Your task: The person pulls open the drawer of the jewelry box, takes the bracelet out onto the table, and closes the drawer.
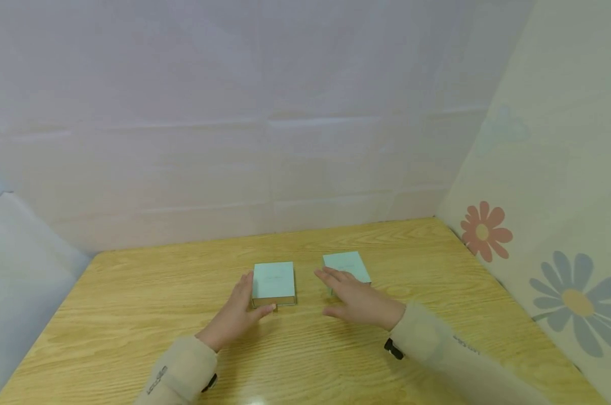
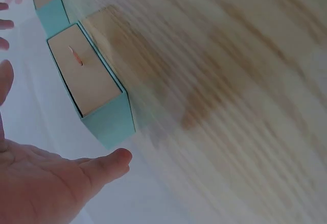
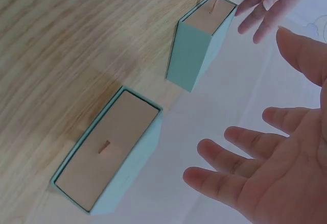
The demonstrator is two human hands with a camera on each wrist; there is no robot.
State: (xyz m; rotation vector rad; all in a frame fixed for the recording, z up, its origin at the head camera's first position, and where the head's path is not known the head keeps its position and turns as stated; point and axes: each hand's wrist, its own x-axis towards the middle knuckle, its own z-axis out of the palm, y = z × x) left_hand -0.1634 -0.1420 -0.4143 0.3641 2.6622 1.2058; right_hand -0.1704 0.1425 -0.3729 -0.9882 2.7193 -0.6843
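Note:
Two mint-green drawer boxes with tan fronts lie flat on the table. My left hand (image 1: 234, 315) is beside the left box (image 1: 273, 281), its fingers along the left side and its thumb stretched toward the front edge. In the left wrist view, a small ribbon pull (image 2: 76, 55) sticks out of that box's drawer front. My right hand (image 1: 358, 301) hovers at the near side of the right box (image 1: 347, 263), covering its front in the head view. Its fingers are spread and hold nothing. The right wrist view shows this box's ribbon pull (image 3: 104, 147) and closed drawer.
Both boxes stand on a wood-grain table (image 1: 148, 304), a hand's width or so apart. A pale curtain (image 1: 234, 140) hangs behind the table's far edge. On the right is a sheet printed with a red flower (image 1: 482, 232) and a grey flower (image 1: 578, 302).

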